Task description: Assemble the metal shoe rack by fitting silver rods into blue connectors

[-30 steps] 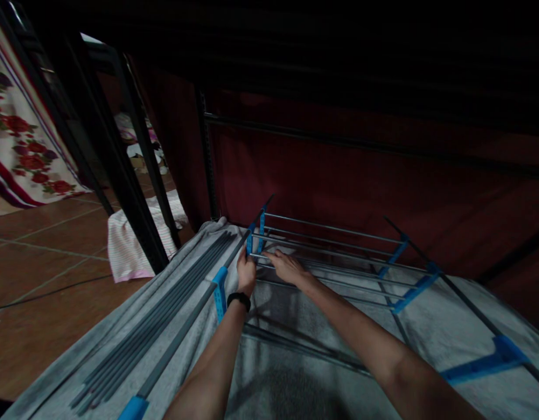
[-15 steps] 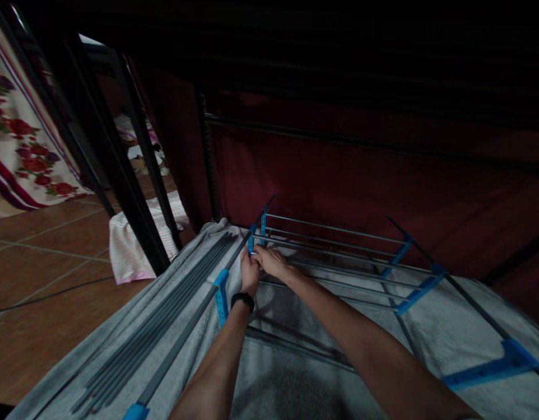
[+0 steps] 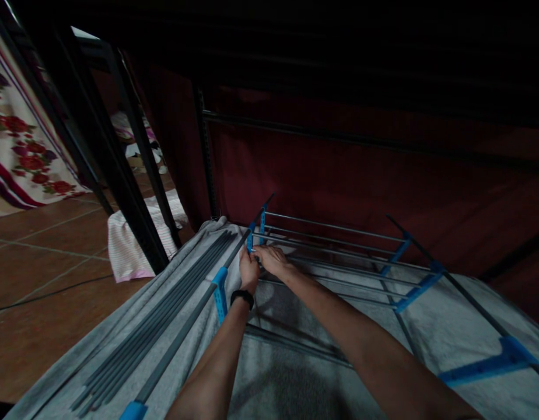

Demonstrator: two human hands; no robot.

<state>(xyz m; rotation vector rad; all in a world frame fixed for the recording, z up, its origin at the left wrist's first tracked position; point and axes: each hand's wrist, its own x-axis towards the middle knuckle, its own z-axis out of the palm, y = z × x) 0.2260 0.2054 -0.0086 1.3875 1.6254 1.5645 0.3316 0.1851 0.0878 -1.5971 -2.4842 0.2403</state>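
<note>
- The left hand (image 3: 249, 271) is holding the blue bracket (image 3: 249, 240) low down, its grip narrow.
- The right hand (image 3: 272, 259) is meeting it there, fingers bent — I cannot tell what its grip is holding.
- The bracket is sitting on the left pole (image 3: 177, 344); thin rods (image 3: 335, 226) are running rightward nearby.
- Loose grey tubes (image 3: 158, 315) are lying alongside — on the grey blanket (image 3: 444, 332).

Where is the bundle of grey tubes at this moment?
In the head view, the bundle of grey tubes lies on the grey blanket, left of the left hand, beside the long pole.
</note>
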